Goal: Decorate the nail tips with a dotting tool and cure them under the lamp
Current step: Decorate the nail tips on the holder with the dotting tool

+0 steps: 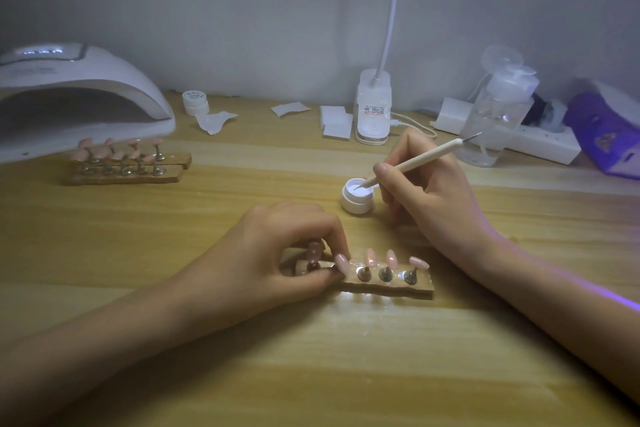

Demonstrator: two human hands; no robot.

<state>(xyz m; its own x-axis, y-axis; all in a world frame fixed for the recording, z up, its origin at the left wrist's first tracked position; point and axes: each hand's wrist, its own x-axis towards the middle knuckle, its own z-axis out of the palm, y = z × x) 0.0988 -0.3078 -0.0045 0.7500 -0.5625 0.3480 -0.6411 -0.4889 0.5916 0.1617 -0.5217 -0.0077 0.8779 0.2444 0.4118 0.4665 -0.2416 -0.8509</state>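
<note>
Lamp sits back-left, well apart from the work. Wooden holder lies near the body, long axis left-right, and carries pink nail tips. Left hand is curled over its left end, fingers pinching one tip's stand. Right hand grips the dotting tool pen-style, lower point dipped in the open gel pot. The pot is just behind the holder, so the next move is likely a short pull bodyward and slightly left to the pinched tip.
</note>
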